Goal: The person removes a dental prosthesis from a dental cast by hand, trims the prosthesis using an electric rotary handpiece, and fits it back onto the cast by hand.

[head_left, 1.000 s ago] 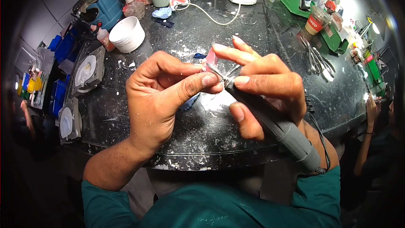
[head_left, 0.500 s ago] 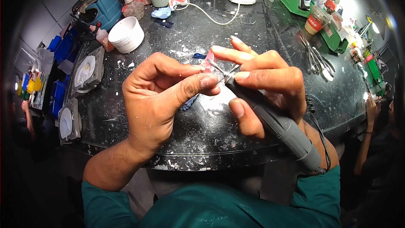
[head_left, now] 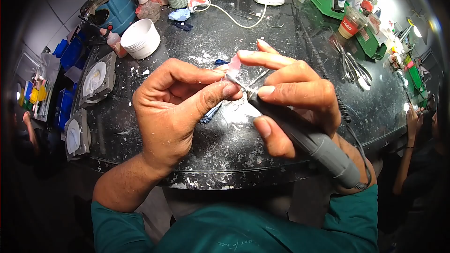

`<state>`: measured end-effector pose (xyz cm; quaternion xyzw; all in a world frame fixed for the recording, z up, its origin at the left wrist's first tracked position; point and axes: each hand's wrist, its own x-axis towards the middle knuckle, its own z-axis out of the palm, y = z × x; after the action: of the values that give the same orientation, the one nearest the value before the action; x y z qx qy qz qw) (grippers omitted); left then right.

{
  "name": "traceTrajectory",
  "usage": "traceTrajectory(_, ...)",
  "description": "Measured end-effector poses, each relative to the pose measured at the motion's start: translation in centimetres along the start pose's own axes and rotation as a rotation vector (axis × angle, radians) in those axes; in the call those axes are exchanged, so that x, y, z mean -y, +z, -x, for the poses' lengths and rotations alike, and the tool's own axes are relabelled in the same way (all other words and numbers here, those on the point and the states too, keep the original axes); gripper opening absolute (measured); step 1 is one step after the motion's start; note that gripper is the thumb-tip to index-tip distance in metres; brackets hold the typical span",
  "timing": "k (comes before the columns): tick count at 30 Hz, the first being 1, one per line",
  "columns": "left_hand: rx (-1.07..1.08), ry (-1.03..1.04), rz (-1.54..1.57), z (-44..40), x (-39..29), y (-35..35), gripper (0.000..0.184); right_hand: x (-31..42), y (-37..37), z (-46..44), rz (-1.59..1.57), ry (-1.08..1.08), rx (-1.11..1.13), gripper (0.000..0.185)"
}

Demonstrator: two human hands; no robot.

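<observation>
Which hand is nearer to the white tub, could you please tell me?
Left. The left hand is on the near side of the white tub, slightly right; the right hand, holding the dark handpiece, is farther right.

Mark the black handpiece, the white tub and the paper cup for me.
Black handpiece [head_left: 307, 133]: head view, mid-body.
White tub [head_left: 143, 42]: head view, outer side wall.
Paper cup [head_left: 347, 27]: head view, red band.

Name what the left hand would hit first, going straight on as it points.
The left hand, past the pink piece it pinches, would likely meet the front end of the dark handpiece; depth is unclear.
</observation>
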<state>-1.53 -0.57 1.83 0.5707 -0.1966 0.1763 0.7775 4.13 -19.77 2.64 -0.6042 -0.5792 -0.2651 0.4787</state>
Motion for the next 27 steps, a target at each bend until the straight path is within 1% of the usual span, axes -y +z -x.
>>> traceTrajectory(2, -0.005, -0.005, 0.019, -0.1, 0.1, 0.0, 0.014, -0.2, -0.1, 0.2, -0.016, 0.023, -0.055, 0.039)
traceTrajectory(6, -0.011, -0.059, -0.057, -0.2, -0.2, 0.1, 0.017, -0.5, -0.1, 0.4, 0.03, 0.09, -0.18, 0.044)
traceTrajectory(8, 0.004, -0.082, -0.105, -0.2, -0.4, 0.2, 0.018, -0.8, -0.3, 0.2, 0.078, 0.065, -0.158, 0.036)
traceTrajectory(10, 0.005, -0.104, -0.065, -0.3, -0.3, 0.2, 0.018, -0.6, 0.2, -0.1, 0.081, 0.062, -0.16, 0.033)
traceTrajectory(14, 0.002, -0.197, 0.086, -0.6, -0.3, 0.0, 0.022, 0.3, 1.1, -0.1, -0.017, 0.165, -0.225, 0.035)
traceTrajectory(17, -0.037, -0.336, 0.285, -0.7, -0.5, 0.4, 0.029, 0.3, 1.0, -0.1, 0.03, 0.144, -0.218, 0.038)
traceTrajectory(18, -0.013, -0.357, 0.272, -0.7, -0.4, 0.3, 0.035, 0.3, 1.0, -0.1, 0.056, 0.125, -0.211, 0.04)
traceTrajectory(22, -0.036, -0.289, 0.19, -0.2, 0.1, 0.7, 0.037, 0.3, 0.8, 0.0, 0.12, 0.1, -0.136, 0.048)
traceTrajectory(26, -0.026, -0.243, 0.107, -0.4, 0.1, 0.4, 0.036, 1.1, -0.5, -0.5, 0.105, 0.167, -0.034, 0.036)
traceTrajectory(27, -0.041, -0.219, 0.068, -0.3, -0.1, 0.7, 0.036, 1.2, -0.5, -0.3, 0.086, 0.18, -0.024, 0.037)
